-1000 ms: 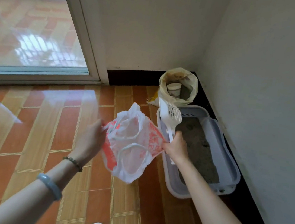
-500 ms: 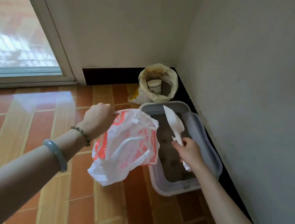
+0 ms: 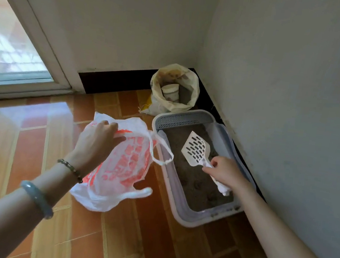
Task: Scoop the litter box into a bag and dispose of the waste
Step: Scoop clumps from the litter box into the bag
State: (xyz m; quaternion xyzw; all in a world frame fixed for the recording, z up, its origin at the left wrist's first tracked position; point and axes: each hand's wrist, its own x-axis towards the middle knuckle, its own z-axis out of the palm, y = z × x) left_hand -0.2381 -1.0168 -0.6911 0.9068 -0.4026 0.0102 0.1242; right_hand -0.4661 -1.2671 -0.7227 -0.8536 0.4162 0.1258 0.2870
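Grip first: our right hand had its fingers curled round the handle of the white slotted scoop, pinching it up near the neck, and the handle's tail poked out below the palm, back towards us. Scoop head pointed away and to the left, slotted face tilted up, right over the grey litter. Touching it or just above? We could not tell. Nothing sat in the scoop that we could see.

Over on the other side, our left hand gripped the far edge of the white-and-red bag, fingers curled over the bunched plastic. That bag sagged towards the tiled floor just left of the litter box, and one loop handle flopped across the box's left rim.

And there was the relation it all turned on! The box lay long-ways away from us beside the right-hand wall, the litter was directly under the scoop, and the bag's mouth sat off to the left of the scoop head, across that rim. Right hand was by far the nearer to the litter, left hand was the one at the bag. Our read: dip and push along the box's length, lift, then swing left over the rim. The mouth looked half collapsed, mind, so it likely wanted spreading first.

Beyond the box, in the corner, stood a yellowish sack with a cup inside
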